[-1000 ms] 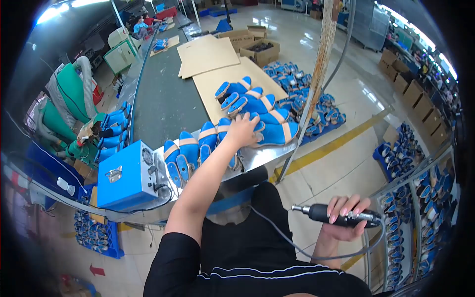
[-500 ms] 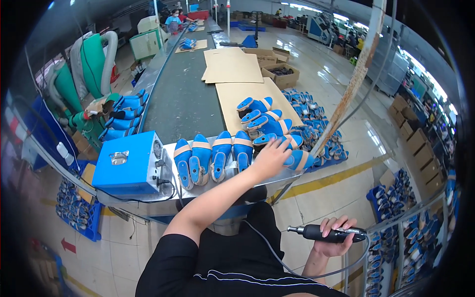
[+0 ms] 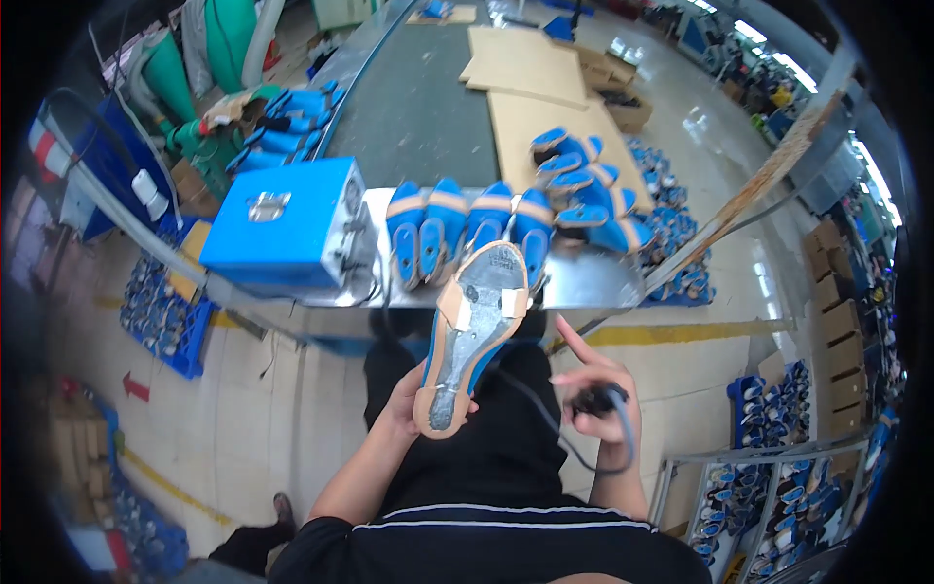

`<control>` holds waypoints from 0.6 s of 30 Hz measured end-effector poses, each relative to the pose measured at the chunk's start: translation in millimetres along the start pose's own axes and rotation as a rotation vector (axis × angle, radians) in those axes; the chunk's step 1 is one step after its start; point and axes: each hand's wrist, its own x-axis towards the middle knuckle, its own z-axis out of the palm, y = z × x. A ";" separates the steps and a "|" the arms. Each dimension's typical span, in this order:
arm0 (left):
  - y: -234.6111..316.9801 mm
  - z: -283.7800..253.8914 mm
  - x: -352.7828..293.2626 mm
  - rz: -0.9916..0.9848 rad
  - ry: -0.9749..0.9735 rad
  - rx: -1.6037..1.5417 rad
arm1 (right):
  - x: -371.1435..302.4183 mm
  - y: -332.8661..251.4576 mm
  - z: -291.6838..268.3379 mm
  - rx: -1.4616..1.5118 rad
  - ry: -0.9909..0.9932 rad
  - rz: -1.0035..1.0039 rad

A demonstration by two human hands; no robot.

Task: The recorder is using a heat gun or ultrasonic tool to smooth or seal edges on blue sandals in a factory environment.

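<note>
My left hand (image 3: 407, 401) grips a shoe (image 3: 477, 336) by its heel end in front of my lap, toe pointing away. Its underside faces up, grey in the middle with a tan rim and tan strap ends. To its right, my right hand (image 3: 601, 394) is wrapped round a black corded handheld rotary tool (image 3: 590, 401), the index finger stretched out. The tool is partly hidden by the fingers and blurred; its tip cannot be made out. Beyond, several blue shoes (image 3: 489, 216) with tan bands stand in a row on the metal table end (image 3: 592, 277).
A blue control box (image 3: 282, 219) sits at the table's left, with cables. More shoes (image 3: 584, 180) lie on cardboard (image 3: 555, 122) at the right. A rusty post (image 3: 744, 209) rises there. Blue crates (image 3: 185, 336) of shoes stand on the floor; a shoe rack (image 3: 754, 501) is at lower right.
My left hand has come back from the right-hand shoes to my lap with one shoe, turned sole up. My right hand has moved left with the tool and turned it. The view has tilted downward.
</note>
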 end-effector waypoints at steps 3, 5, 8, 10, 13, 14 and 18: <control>-16.2 -3.0 -41.0 0.110 0.113 0.180 | 18.2 29.7 30.9 0.141 -0.167 0.114; -32.2 6.0 -53.5 0.201 0.228 0.313 | 33.2 24.5 49.4 0.100 -0.287 0.200; -37.6 0.9 -68.2 0.317 0.262 0.538 | 41.4 42.4 74.3 0.034 -0.317 0.099; -41.7 -2.1 -79.7 0.337 0.541 0.749 | 40.3 42.2 86.6 0.035 -0.335 0.121; -48.5 -36.1 -88.8 0.335 0.570 0.727 | 32.1 42.2 96.4 -0.020 -0.416 0.137; -49.3 -47.2 -89.8 0.338 0.577 0.724 | 35.7 36.4 94.6 -0.150 -0.453 0.119; -39.7 -45.4 -73.5 0.323 0.342 0.700 | 32.2 31.5 83.8 -0.199 -0.491 0.219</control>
